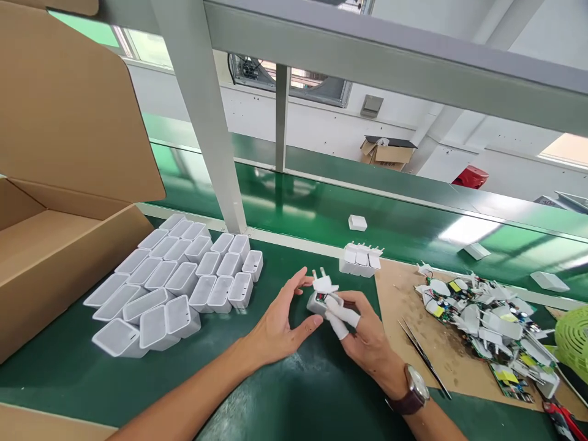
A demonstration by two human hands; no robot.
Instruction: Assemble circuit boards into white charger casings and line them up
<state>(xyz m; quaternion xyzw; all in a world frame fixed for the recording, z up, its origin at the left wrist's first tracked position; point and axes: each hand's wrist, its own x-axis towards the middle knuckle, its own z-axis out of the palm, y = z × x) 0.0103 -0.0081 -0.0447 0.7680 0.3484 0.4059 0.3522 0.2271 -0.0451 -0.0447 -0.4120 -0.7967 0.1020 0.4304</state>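
Observation:
In the middle of the green table, my right hand, with white finger covers, grips a white plug charger. Its two-pin top sits tilted over a white casing, and a bit of circuit board shows in the gap. My left hand is beside it with thumb and fingers apart; whether the thumb touches the casing I cannot tell. Left of my hands stand rows of open white casings. Beyond my right hand, several chargers with pins up stand in a small group.
A pile of circuit boards with white plug tops lies on a brown board at right. Tweezers and red-handled pliers lie near it. An open carton stands left. Loose casings lie on the green surface behind.

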